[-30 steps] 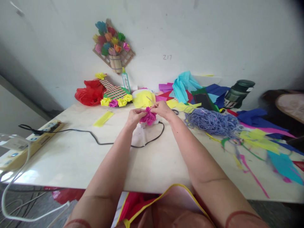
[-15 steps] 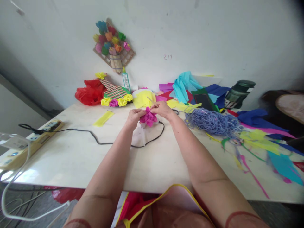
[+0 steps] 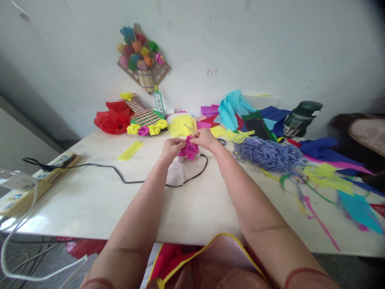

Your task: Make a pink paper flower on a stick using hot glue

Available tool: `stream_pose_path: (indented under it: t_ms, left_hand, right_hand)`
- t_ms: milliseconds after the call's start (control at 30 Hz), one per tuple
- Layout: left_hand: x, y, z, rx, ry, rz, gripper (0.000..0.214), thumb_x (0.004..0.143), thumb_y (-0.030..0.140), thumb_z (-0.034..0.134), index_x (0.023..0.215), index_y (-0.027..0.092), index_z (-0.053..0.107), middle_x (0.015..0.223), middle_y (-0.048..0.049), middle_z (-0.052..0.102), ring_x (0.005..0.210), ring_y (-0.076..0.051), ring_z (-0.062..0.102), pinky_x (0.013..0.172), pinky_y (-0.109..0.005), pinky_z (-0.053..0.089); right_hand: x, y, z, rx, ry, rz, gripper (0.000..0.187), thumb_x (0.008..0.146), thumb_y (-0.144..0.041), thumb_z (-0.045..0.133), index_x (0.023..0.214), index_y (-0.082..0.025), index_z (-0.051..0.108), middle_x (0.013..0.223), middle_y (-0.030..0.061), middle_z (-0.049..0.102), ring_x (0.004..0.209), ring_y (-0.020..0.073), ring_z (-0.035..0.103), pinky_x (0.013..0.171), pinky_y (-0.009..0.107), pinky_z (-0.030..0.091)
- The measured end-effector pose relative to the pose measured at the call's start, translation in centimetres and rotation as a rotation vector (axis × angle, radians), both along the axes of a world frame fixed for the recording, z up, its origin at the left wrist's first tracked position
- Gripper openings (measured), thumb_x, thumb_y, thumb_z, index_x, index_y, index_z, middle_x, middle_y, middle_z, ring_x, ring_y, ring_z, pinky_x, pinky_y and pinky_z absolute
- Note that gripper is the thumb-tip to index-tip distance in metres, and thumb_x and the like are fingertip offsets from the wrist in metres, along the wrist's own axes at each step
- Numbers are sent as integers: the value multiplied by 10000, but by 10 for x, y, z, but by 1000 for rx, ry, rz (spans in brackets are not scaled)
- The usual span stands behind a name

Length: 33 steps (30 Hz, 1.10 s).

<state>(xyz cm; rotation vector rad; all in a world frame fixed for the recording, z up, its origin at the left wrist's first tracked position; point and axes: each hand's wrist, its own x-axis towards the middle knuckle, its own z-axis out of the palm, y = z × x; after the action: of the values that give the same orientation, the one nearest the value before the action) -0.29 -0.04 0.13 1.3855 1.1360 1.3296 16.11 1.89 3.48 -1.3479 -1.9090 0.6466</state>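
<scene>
A magenta paper flower is held up between both hands over the middle of the table. My left hand pinches its left edge, fingers closed. My right hand grips its upper right petals between thumb and fingers. A thin pale stick shows just beyond the right fingers; whether they touch it I cannot tell. Just under the flower lies a whitish object, mostly hidden, with a black cord close by.
A power strip is at left. Behind stand a stick-and-paper guitar, a red plastic bag and a glue bottle. Bluish string, coloured paper and a dark green jar are at right.
The magenta flower has turned slightly between my fingers and shifted a little to the right. Both hands keep their pinch on it.
</scene>
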Motion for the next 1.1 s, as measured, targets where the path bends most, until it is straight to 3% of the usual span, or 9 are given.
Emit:
stream_pose_path:
  t_ms: [267, 567, 800, 1000, 1100]
  left_hand:
    - [0, -2, 2, -6, -20, -23, 214, 537, 297, 710, 667, 128, 734, 529, 2, 607, 490, -98, 458, 510, -242, 337]
    - [-9, -1, 3, -150, -144, -207, 291, 468, 299, 804, 686, 119, 734, 592, -32, 654, 503, -105, 514, 520, -243, 381]
    - [-11, -1, 3, -165, -107, -238, 256, 493, 264, 787, 687, 108, 730, 574, -35, 654, 477, -97, 510, 500, -231, 386]
    - [-11, -3, 4, -159, -79, -259, 258, 530, 259, 782, 726, 102, 725, 590, -37, 653, 456, -87, 497, 479, -225, 378]
    - [-10, -4, 5, -118, -99, -255, 335, 542, 233, 769, 849, 112, 716, 586, -6, 637, 450, -80, 489, 466, -211, 355]
  right_hand:
    - [1, 0, 1, 0, 38, 30, 88, 618, -195, 577, 534, -177, 555, 512, -33, 489, 564, 114, 464, 556, 244, 340]
    - [8, 2, -3, -90, 248, 166, 68, 566, -209, 605, 540, -163, 564, 529, -39, 504, 559, 101, 460, 582, 252, 366]
    - [14, 2, -3, -118, 276, 263, 158, 588, -269, 652, 539, -162, 546, 531, -53, 466, 558, 87, 424, 579, 258, 340]
    - [13, -6, 3, -220, 400, 317, 205, 548, -259, 717, 516, -155, 542, 565, -25, 548, 576, 94, 498, 602, 265, 398]
    - [12, -7, 4, -277, 462, 285, 182, 515, -232, 725, 523, -153, 561, 554, -22, 570, 586, 102, 540, 626, 265, 436]
